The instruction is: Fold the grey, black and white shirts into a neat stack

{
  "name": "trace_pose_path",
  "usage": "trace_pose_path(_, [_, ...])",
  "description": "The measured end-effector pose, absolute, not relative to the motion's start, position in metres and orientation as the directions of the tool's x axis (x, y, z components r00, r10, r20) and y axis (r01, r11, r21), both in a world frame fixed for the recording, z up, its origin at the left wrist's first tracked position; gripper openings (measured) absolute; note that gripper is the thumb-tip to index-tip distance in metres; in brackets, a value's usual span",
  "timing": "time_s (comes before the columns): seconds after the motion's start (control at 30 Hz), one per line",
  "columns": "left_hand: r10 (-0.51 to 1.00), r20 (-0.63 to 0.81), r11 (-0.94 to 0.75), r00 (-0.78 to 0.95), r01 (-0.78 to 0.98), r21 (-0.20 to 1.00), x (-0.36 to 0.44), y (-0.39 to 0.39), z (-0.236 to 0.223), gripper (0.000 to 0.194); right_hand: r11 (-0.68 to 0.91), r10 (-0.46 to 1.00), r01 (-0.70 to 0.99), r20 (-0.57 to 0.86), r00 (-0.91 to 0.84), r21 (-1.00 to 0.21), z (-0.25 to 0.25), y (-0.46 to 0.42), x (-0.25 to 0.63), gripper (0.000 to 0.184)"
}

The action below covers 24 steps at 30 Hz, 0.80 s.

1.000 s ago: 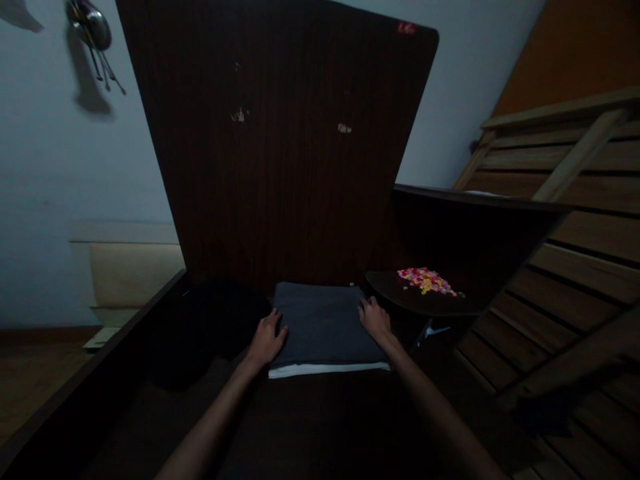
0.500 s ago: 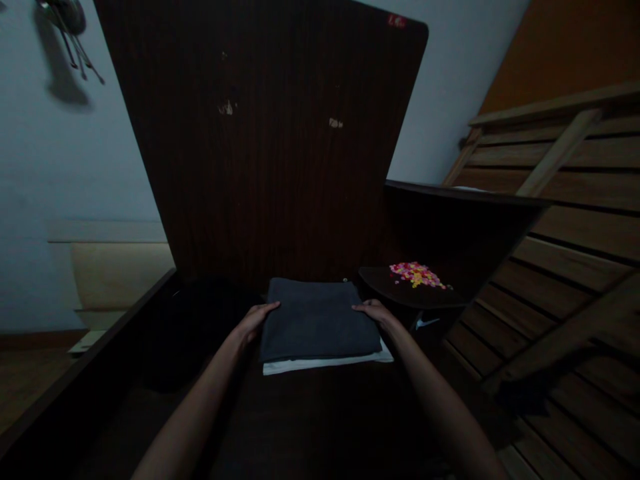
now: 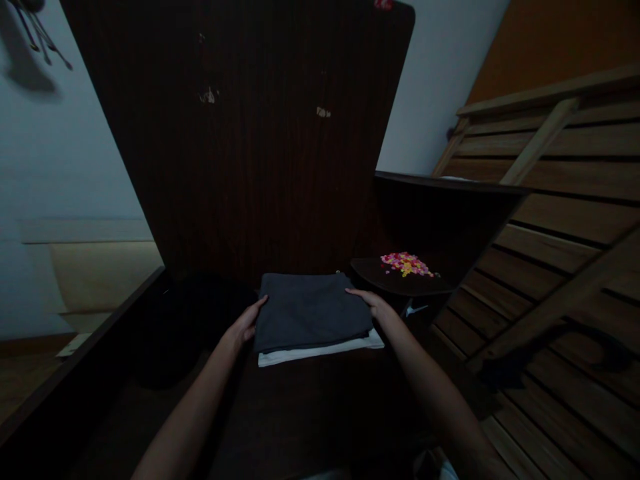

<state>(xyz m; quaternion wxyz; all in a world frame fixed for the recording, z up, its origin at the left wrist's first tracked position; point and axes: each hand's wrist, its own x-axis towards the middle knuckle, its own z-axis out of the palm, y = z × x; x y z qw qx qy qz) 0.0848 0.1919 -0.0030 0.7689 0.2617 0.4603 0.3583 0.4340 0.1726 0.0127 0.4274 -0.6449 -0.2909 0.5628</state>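
A dark grey folded cloth (image 3: 311,310) lies on top of a white folded cloth (image 3: 315,353), whose front edge sticks out below it. My left hand (image 3: 246,323) grips the grey cloth's left side, thumb on top and the other fingers mostly hidden beneath. At the opposite side my right hand (image 3: 374,306) holds the cloth the same way, its thumb over the edge. Whether the fingers also take in the white cloth cannot be made out. Left of the stack lies a black, soft-looking heap (image 3: 175,327), too dark to identify.
A tall dark wooden panel (image 3: 260,167) rises behind the stack. On the right, a rounded shelf (image 3: 370,270) bears a pile of small pink and yellow pieces (image 3: 406,264). A slatted wooden frame (image 3: 575,220) leans farther right. A dark raised edge (image 3: 85,347) runs along the left.
Both hands went from resting at the grey cloth's sides to gripping its edges. The grey cloth has shifted slightly against the white one, showing more white at the right. The view swung right and down.
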Motion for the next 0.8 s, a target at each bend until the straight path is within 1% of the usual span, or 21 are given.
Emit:
trace_pose_path(0.13, [0.733,-0.545,0.667,0.407,-0.276,0.692,0.081,0.18,0.006,0.029,-0.495,0.833,-0.169,-0.521,0.185,-0.852,0.018,0.171,0.432,0.012])
trace_pose_path(0.2, [0.697,-0.55,0.696,0.461,-0.248,0.674,0.081,0.175,0.009,0.029,-0.498,0.845,-0.136,-0.515,0.147,-0.856,0.02,0.171,0.43,0.011])
trace_pose_path(0.27, [0.682,-0.558,0.703,0.474,-0.214,0.678,0.082,0.171,0.01,0.028,-0.471,0.871,-0.067,-0.476,0.12,-0.879,0.022,0.171,0.429,0.011])
trace_pose_path(0.37, [0.721,-0.549,0.664,0.422,-0.197,0.721,0.084,0.169,0.01,0.029,-0.418,0.904,0.005,-0.415,0.105,-0.909,0.025,0.17,0.426,0.021])
trace_pose_path(0.47, [0.769,-0.497,0.61,0.402,-0.231,0.758,0.085,0.17,0.009,0.032,-0.358,0.93,0.042,-0.352,0.106,-0.933,0.031,0.169,0.426,0.034])
trace_pose_path(0.6, [0.83,-0.406,0.525,0.381,-0.292,0.8,0.089,0.169,0.008,0.036,-0.268,0.957,0.021,-0.263,0.119,-0.963,0.042,0.166,0.433,0.041])
trace_pose_path(0.7, [0.863,-0.36,0.473,0.355,-0.313,0.824,0.093,0.167,0.002,0.047,-0.262,0.953,-0.02,-0.262,0.151,-0.965,0.041,0.163,0.441,0.042])
trace_pose_path(0.8, [0.853,-0.392,0.486,0.345,-0.25,0.838,0.096,0.164,-0.007,0.053,-0.305,0.936,0.016,-0.297,0.187,-0.952,0.025,0.161,0.444,0.035])
